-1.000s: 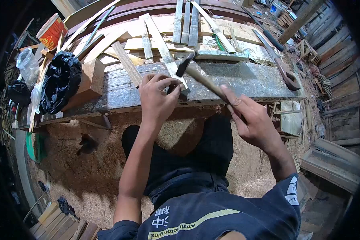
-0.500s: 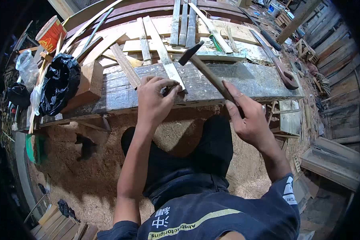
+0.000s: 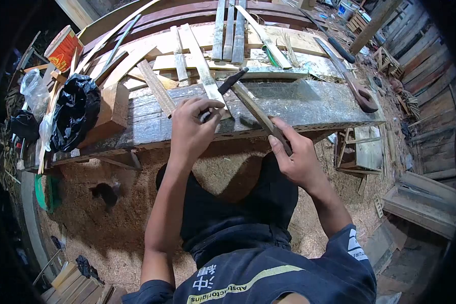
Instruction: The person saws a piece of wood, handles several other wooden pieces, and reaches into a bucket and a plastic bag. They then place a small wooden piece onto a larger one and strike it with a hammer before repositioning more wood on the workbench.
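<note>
My right hand (image 3: 295, 157) is wrapped round the wooden handle of a hammer (image 3: 256, 110). The hammer's dark head is over the near end of a pale wooden strip (image 3: 203, 63), close to my left fingertips. My left hand (image 3: 190, 126) is closed in a pinch at that end of the strip; whatever is between thumb and forefinger is too small to make out. Beside my left knuckles lies a shorter brown wooden strip (image 3: 156, 87). Both strips rest on the worn wooden workbench (image 3: 289, 104).
A handsaw (image 3: 357, 91) lies at the bench's right. To the left stand a wooden block (image 3: 115, 109), a black plastic bag (image 3: 76, 111) and a red bucket (image 3: 63, 48). More planks (image 3: 228, 35) lie behind. A small dark animal (image 3: 105, 193) is on the sawdust-covered floor.
The hammer has come down and left, its head now nearer my left fingers. My right hand has moved lower and left. My left hand stays at the strip's end.
</note>
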The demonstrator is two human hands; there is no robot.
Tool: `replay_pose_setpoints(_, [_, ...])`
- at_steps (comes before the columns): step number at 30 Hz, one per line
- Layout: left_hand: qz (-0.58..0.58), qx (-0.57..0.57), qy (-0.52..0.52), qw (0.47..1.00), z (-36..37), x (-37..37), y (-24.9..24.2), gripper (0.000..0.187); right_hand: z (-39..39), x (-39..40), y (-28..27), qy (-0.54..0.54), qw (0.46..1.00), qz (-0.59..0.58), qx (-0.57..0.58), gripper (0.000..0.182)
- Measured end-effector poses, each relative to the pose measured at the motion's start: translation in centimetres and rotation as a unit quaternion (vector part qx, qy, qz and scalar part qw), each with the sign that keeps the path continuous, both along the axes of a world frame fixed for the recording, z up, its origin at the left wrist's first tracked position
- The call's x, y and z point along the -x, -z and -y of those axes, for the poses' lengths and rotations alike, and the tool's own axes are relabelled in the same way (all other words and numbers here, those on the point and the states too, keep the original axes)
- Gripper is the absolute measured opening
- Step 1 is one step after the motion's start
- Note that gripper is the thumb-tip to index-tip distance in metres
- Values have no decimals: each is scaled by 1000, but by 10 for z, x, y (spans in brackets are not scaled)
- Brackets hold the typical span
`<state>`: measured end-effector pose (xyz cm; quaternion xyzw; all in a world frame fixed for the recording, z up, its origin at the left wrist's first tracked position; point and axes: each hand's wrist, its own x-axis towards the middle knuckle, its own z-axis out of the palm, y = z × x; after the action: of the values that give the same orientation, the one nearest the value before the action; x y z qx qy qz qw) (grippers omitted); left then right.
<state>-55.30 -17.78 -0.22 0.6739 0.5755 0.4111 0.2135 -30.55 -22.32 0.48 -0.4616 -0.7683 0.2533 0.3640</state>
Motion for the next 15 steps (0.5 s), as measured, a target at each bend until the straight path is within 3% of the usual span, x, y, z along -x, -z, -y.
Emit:
replay_pose_setpoints(6, [-18, -30, 1, 999, -2, 2, 9, 16, 2, 4, -1, 4, 1000, -1, 10, 40])
replay_pose_setpoints(9, [-59, -64, -10, 996, -1, 3, 12, 15, 3, -2, -12, -21, 999, 8, -46, 45])
replay_pose_setpoints(11, [-64, -75, -9, 995, -1, 4, 12, 15, 4, -12, -21, -49, 994, 89, -33, 53])
replay_pose_setpoints(15, [-45, -62, -13, 997, 1, 1, 9, 13, 5, -18, -36, -64, 989, 131, -35, 58])
